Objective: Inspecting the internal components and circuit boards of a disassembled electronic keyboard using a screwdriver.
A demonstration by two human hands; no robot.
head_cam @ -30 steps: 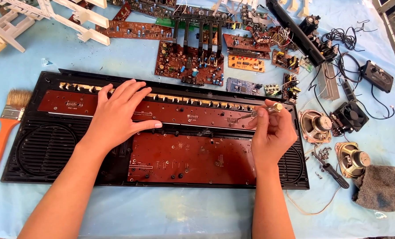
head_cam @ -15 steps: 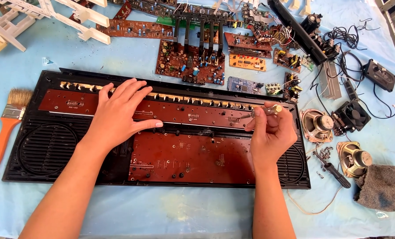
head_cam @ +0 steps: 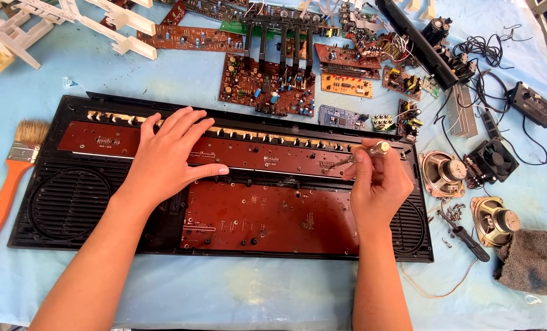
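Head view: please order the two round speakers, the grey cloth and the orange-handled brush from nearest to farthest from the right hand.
From the right hand:
1. Upper speaker, just to its right.
2. Lower speaker, farther right, lower.
3. Grey cloth, at the lower right corner.
4. Orange-handled brush, far left, beyond the left hand.

A black case with ribbed round grilles holds two reddish-brown boards dotted with pale solder. It lies on a light blue cloth. At the left lies an orange-handled brush with tan bristles; at the right, a grey rag. At the far left stand white plastic frames.
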